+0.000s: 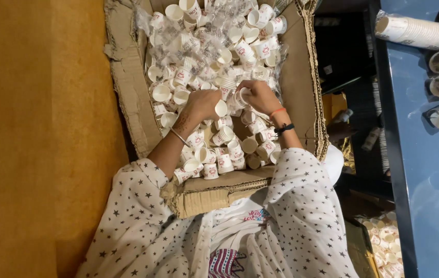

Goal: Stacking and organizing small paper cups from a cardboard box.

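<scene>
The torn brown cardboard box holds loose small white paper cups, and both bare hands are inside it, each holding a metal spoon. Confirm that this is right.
Not quite. The head view shows no spoons: the left hand and right hand hold small white paper cups between them. As stated, both are inside the torn brown cardboard box of loose cups.

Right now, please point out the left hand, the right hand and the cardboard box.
left hand (pixel 203 103), head view, back of the hand.
right hand (pixel 259 97), head view, back of the hand.
cardboard box (pixel 302 87), head view, bare inner right wall.

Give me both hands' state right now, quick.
Left hand: closed on a small paper cup in the cardboard box.
Right hand: closed on another cup.
</scene>
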